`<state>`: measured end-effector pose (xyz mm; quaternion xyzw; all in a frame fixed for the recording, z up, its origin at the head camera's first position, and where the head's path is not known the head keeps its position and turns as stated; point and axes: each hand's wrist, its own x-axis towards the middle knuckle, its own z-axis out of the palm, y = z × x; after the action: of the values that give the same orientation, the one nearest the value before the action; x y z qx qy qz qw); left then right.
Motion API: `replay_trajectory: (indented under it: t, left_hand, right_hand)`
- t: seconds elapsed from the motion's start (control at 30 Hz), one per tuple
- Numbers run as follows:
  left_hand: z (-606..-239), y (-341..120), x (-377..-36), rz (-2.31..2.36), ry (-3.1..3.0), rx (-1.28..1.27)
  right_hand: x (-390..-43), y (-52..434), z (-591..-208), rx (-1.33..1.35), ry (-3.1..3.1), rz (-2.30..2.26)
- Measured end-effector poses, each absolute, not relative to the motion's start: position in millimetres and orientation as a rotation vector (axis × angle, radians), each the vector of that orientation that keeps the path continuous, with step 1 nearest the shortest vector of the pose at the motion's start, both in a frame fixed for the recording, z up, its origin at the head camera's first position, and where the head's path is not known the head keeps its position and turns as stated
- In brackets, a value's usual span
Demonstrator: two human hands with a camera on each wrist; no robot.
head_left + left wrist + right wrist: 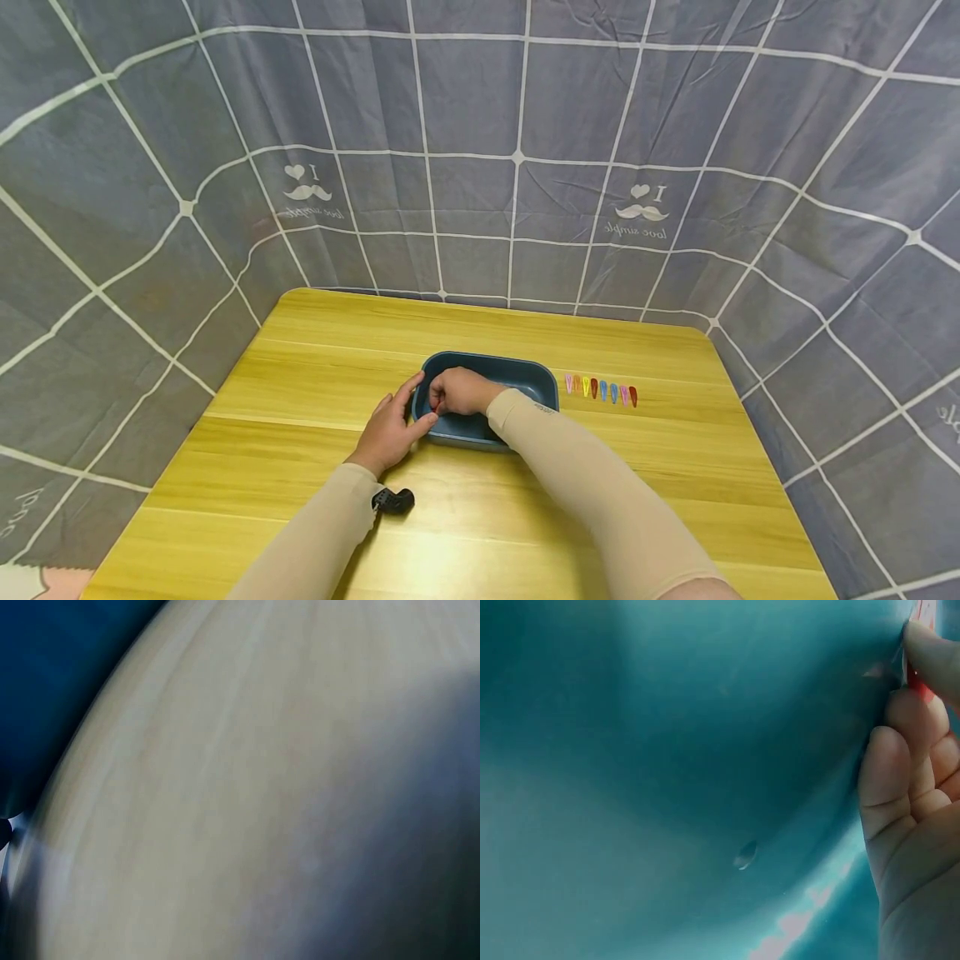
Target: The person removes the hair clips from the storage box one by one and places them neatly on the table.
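Note:
A dark blue-green plastic basin [536, 367] stands on the wooden table. Inside its left end, my right hand [465, 392] pinches a small red hair clip [921, 684] between thumb and fingertips; the right wrist view shows only part of it, by the basin wall. My left hand [388, 429] rests against the basin's left end, fingers extended and thumb spread toward the near rim. To the right of the basin, several snap hair clips [603, 391] lie in a row, in pink, orange, yellow, dark red and blue. The left wrist view is blurred and shows mostly tabletop.
The yellow wood table [330, 350] ends at a grey curtain [472, 196] with white lines, which surrounds it at the back and both sides. A black wrist device [395, 501] sticks out from the left sleeve.

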<state>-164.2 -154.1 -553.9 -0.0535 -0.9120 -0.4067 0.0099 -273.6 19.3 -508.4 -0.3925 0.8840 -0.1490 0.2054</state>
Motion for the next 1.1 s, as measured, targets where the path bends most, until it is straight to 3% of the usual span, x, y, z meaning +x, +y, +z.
replay_trajectory:
  t: [1.1]
  left_hand:
    - [-552.7,-153.5,-162.9,-1.263,-2.851,-0.155]
  right_hand:
    - [-276.2,35.9,-498.2,-1.104,2.454,-0.484]
